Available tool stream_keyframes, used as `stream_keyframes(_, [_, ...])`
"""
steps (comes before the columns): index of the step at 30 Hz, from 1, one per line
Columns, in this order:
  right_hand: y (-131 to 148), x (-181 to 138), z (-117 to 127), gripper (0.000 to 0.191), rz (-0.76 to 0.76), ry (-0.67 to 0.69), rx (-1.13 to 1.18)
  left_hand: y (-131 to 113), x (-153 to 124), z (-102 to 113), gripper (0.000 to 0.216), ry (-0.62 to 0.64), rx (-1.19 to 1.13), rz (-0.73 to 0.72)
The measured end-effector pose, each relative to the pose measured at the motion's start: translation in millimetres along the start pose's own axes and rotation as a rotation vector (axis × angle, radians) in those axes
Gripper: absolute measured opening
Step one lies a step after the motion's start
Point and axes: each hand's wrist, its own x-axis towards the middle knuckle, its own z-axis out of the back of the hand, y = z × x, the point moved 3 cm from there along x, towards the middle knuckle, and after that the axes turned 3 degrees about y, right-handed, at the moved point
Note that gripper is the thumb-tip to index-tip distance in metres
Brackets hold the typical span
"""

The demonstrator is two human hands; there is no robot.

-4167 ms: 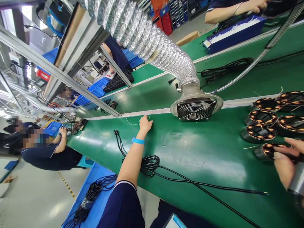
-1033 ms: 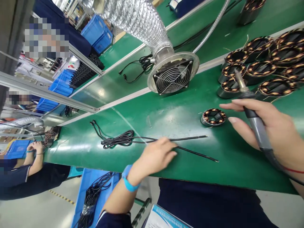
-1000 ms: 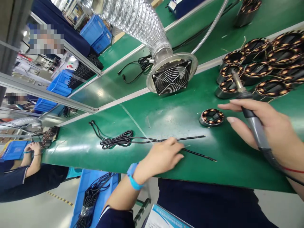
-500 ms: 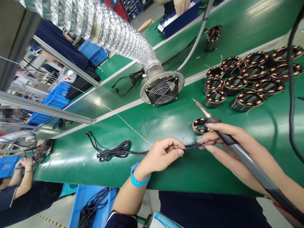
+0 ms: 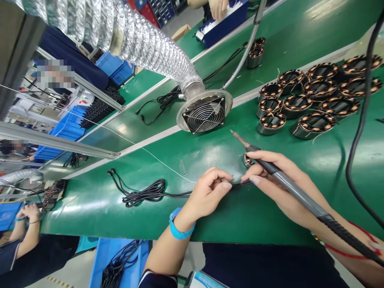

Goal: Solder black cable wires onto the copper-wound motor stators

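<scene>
My left hand [image 5: 208,192] pinches the free end of a black cable [image 5: 144,195] whose coil lies on the green belt [image 5: 120,224] to the left. My right hand [image 5: 279,186] holds a grey soldering iron [image 5: 282,180] between its fingers, tip pointing up-left, while its fingertips also meet the cable end next to my left fingers. A single copper-wound stator [image 5: 247,159] sits on the belt just behind my right fingers, partly hidden. A thin solder wire [image 5: 120,138] runs from the upper left down toward my hands.
A fume fan [image 5: 205,114] on a silver flexible duct [image 5: 144,38] stands behind my hands. Several stators [image 5: 312,100] are grouped at the right. A thick black cord [image 5: 357,140] hangs at the right. Other workers sit at far left and top. A blue bin [image 5: 120,260] of cables is below.
My hands have come together at the cable end, and the iron tip has shifted left. The loose stator is now mostly hidden behind my right fingers.
</scene>
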Motion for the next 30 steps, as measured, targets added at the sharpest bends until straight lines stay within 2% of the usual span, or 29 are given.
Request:
stream_keyframes(4, [1, 0, -4, 0.028, 0.002, 0.069, 0.068, -14, 4, -4, 0.058, 0.157, 0.105, -0.087])
stream_keyframes(10, [1, -2, -7, 0.037, -0.019, 0.115, 0.184, -22, 16, -9, 0.056, 0.443, 0.323, -0.078])
stream_keyframes(13, [3, -3, -5, 0.035, 0.033, 0.121, 0.163, -24, 19, -8, 0.059, 0.538, 0.256, -0.075])
stream_keyframes(16, [5, -4, -3, 0.032, 0.127, 0.075, 0.098, -23, 19, -11, 0.056, 0.576, -0.012, 0.047])
stream_keyframes(18, [6, -4, -2, 0.032, 0.193, 0.013, 0.026, -19, 20, -16, 0.051, 0.524, -0.249, 0.206])
stream_keyframes(20, [6, -3, 2, 0.034, 0.227, -0.052, -0.078, -15, 26, -19, 0.046, 0.384, -0.373, 0.296])
stream_keyframes(25, [0, -2, 19, 0.041, 0.190, -0.157, -0.405, -6, 53, -16, 0.013, -0.088, -0.220, 0.243])
stream_keyframes(27, [-2, -3, 25, 0.040, 0.230, -0.189, -0.474, -1, 61, -14, 0.012, -0.172, -0.150, 0.241])
stream_keyframes(30, [-2, -9, 28, 0.031, 0.378, -0.245, -0.472, 6, 66, -13, 0.011, -0.193, -0.109, 0.206])
